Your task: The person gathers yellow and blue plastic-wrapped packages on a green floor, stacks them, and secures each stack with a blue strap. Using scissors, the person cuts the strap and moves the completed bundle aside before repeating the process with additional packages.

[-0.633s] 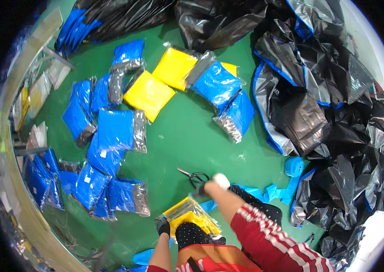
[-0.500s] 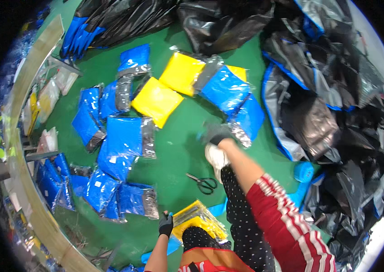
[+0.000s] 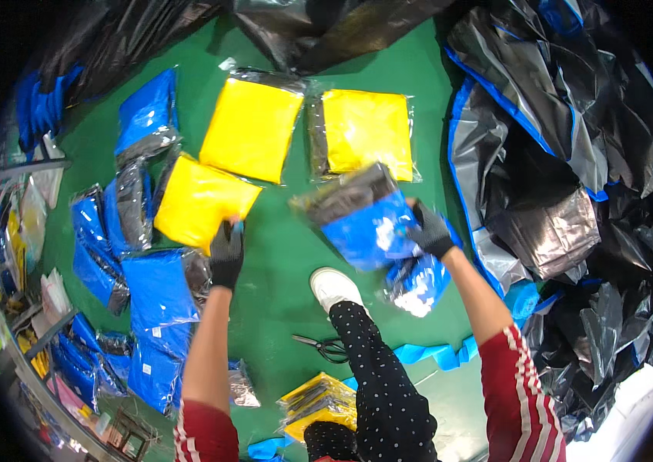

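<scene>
My right hand [image 3: 430,233], in a dark glove, grips the edge of a blue folded packet [image 3: 373,235] in clear plastic. This packet is tilted, blurred, and lifted above another blue packet [image 3: 422,282]. My gloved left hand [image 3: 227,256] pinches the near corner of a yellow folded packet [image 3: 199,199] on the left. Beyond it lie a larger yellow packet [image 3: 252,128] and one more yellow packet [image 3: 369,131] to the right, both flat on the green floor.
Several blue packets [image 3: 159,289] lie on the left. Scissors [image 3: 323,348] rest beside my white shoe [image 3: 334,289], near a stack of yellow packets [image 3: 319,404]. A light blue strap [image 3: 438,354] runs to a roll [image 3: 523,299]. Black sheeting [image 3: 511,146] heaps at the right.
My right hand has taken hold of the blue packet and shifted it off the yellow one. My left hand has moved forward from the yellow stack to the left yellow packet. The view has shifted forward.
</scene>
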The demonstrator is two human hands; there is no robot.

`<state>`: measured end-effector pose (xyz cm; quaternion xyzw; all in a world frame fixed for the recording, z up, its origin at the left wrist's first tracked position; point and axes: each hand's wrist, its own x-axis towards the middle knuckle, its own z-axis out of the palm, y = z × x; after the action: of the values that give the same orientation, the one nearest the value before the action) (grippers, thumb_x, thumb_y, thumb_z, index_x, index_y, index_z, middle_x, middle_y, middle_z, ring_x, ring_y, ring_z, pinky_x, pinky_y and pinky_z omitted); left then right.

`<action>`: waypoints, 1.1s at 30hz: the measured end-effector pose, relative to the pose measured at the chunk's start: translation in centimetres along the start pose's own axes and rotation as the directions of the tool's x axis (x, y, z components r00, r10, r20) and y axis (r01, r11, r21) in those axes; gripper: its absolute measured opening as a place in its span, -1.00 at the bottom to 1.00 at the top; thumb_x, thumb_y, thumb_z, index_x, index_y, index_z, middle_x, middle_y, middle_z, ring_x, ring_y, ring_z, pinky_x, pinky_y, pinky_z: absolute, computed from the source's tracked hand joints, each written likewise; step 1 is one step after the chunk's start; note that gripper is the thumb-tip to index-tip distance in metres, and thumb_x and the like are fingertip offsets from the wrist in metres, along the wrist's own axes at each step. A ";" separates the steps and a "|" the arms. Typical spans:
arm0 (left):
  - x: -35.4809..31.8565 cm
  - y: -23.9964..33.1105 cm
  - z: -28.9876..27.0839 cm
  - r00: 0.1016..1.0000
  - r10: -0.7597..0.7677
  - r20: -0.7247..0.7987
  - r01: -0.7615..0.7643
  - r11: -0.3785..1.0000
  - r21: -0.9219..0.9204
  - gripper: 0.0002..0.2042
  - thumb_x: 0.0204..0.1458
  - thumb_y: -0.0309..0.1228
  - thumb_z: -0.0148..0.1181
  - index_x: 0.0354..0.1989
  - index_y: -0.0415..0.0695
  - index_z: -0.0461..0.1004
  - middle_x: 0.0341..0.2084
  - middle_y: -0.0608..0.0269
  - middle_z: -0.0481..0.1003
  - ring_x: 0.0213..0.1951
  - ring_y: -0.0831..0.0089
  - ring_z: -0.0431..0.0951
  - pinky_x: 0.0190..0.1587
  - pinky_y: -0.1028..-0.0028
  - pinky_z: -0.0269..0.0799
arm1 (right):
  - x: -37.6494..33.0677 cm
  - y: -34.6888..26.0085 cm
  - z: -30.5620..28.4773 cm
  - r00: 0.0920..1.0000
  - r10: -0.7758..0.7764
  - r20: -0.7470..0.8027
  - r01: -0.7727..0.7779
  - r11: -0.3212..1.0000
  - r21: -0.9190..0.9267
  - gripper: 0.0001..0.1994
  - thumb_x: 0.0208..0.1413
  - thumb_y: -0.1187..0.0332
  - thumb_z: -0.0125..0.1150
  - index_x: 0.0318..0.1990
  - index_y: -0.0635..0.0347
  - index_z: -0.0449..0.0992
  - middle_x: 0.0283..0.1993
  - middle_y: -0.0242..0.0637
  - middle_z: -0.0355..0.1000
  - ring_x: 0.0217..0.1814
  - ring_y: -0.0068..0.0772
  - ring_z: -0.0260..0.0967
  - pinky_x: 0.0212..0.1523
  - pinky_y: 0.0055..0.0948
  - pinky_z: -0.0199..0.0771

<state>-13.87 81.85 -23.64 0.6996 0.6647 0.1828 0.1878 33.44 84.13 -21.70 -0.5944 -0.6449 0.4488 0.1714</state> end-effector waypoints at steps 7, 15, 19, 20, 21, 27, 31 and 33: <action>13.8 3.0 7.3 0.717 -0.212 0.664 0.614 -0.257 -0.746 -0.57 0.00 -0.30 0.19 0.05 -0.14 0.29 -0.20 0.14 0.46 -0.20 0.34 0.46 -0.13 0.33 0.41 | -9.1 3.1 -4.8 0.885 0.453 0.107 -0.459 0.888 0.035 -0.59 -0.12 0.46 0.22 -0.03 0.25 0.38 -0.05 -0.30 0.40 0.04 -0.46 0.32 0.07 -0.48 0.28; 11.1 6.8 5.1 0.957 -0.285 -0.056 0.224 0.845 -0.486 -0.53 -0.15 -0.48 0.25 0.00 -0.26 0.32 -0.10 -0.03 0.43 -0.06 0.13 0.44 -0.03 0.34 0.36 | 8.9 3.1 -0.8 0.768 0.640 0.033 -0.444 0.495 0.747 -0.39 -0.06 0.17 0.32 0.11 0.25 0.25 -0.10 -0.25 0.33 -0.18 -0.41 0.32 -0.20 -0.44 0.43; -2.3 5.4 0.3 0.819 -0.474 0.324 0.448 0.175 -0.877 -0.58 -0.04 -0.40 0.19 0.05 -0.18 0.35 -0.04 0.16 0.42 -0.02 0.29 0.44 -0.01 0.35 0.40 | 9.6 -1.6 1.3 0.707 0.706 0.046 -0.334 0.276 0.901 -0.67 0.04 0.33 0.21 -0.03 0.11 0.34 -0.10 -0.21 0.36 -0.15 -0.25 0.36 -0.16 -0.22 0.48; -6.3 4.7 -1.0 0.601 -0.573 0.557 0.417 -0.369 -0.830 -0.61 0.02 -0.36 0.16 0.05 -0.15 0.35 -0.02 0.25 0.42 -0.01 0.36 0.44 -0.01 0.36 0.41 | 9.1 -3.3 1.7 0.685 0.726 -0.055 -0.143 0.208 0.968 -0.68 0.04 0.37 0.19 -0.03 0.10 0.34 -0.06 -0.18 0.36 -0.12 -0.19 0.37 -0.12 -0.13 0.49; -10.0 3.7 -2.2 0.489 -0.562 0.667 0.392 -0.541 -0.744 -0.55 -0.03 -0.44 0.20 0.09 -0.15 0.31 -0.03 0.22 0.42 -0.05 0.33 0.47 -0.03 0.33 0.45 | 8.5 -5.0 1.5 0.778 0.618 -0.113 0.002 0.178 0.984 -0.65 0.04 0.42 0.17 0.01 0.10 0.33 -0.01 -0.18 0.36 -0.02 -0.11 0.35 -0.04 0.08 0.44; -27.3 4.7 2.6 0.306 -0.766 0.565 0.725 -0.196 -0.660 -0.51 0.07 -0.31 0.13 0.17 -0.10 0.21 -0.07 0.18 0.40 -0.12 0.36 0.46 -0.13 0.36 0.42 | -1.6 -16.1 4.5 0.864 -0.123 -0.489 0.124 0.992 -0.029 -0.69 -0.02 0.52 0.18 -0.09 0.30 0.32 -0.01 -0.13 0.35 0.03 -0.23 0.33 0.09 -0.28 0.34; -34.2 6.5 6.2 0.302 -0.618 0.726 0.546 -0.512 -0.663 -0.53 0.13 -0.23 0.05 0.19 -0.11 0.17 0.00 0.20 0.33 -0.07 0.39 0.38 -0.06 0.34 0.39 | -9.0 -19.6 12.6 0.998 0.036 0.043 -0.046 0.958 0.282 -0.66 0.04 0.41 0.18 0.00 0.23 0.42 0.02 -0.02 0.38 0.11 -0.14 0.31 0.15 -0.26 0.25; -34.7 4.9 5.0 0.305 -0.653 0.694 0.179 -0.676 -0.715 -0.53 0.13 -0.28 0.04 0.19 -0.15 0.14 0.06 0.23 0.28 -0.01 0.35 0.37 -0.02 0.32 0.38 | -10.7 -19.4 15.4 0.937 -0.034 0.349 -0.007 0.993 0.115 -0.67 0.10 0.23 0.13 -0.03 0.19 0.46 -0.03 -0.10 0.43 0.03 -0.15 0.38 0.09 -0.28 0.31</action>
<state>-8.82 46.87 -25.67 -0.2846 0.5396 0.5542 0.5663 12.40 70.64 -11.47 -0.4898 -0.6425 0.5823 0.0908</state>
